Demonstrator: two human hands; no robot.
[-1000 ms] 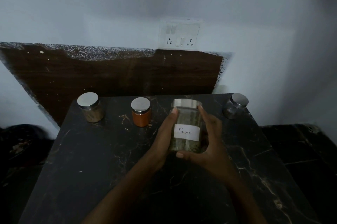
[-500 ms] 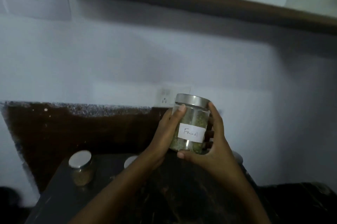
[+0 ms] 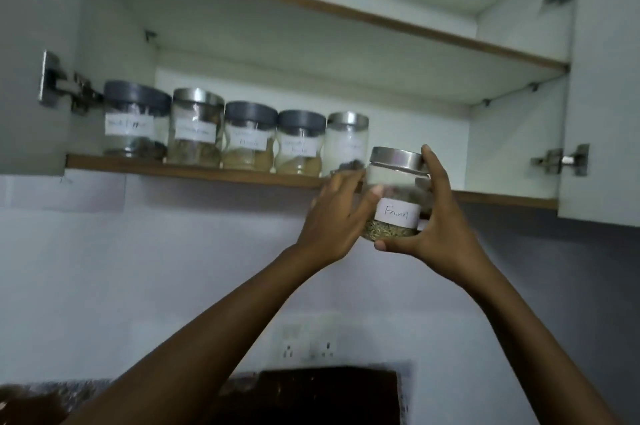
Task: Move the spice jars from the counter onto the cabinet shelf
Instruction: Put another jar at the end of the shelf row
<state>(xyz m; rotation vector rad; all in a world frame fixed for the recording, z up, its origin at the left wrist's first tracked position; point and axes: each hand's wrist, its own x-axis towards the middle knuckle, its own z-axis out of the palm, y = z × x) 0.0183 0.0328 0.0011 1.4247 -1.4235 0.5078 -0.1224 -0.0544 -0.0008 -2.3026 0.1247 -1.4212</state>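
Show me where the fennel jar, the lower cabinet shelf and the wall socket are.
Fennel jar (image 3: 397, 213): head view, on its white label.
Lower cabinet shelf (image 3: 194, 172): head view, on its wooden front edge.
Wall socket (image 3: 309, 341): head view, on the plate's middle.

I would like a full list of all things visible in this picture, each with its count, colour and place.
Fennel jar: 1, clear glass, silver lid, white label; held in front of the lower shelf edge.
Shelf jars: 5, clear, three dark lids, two silver; row on left of lower shelf.
Lower shelf: 1, brown edge; right part bare.
Upper shelf: 1, brown edge; above.
Door hinges: 3, metal; cabinet sides.
Wall socket: 1, white; wall below.
Left hand: on the jar's left side.
Right hand: fingers reach the lid.
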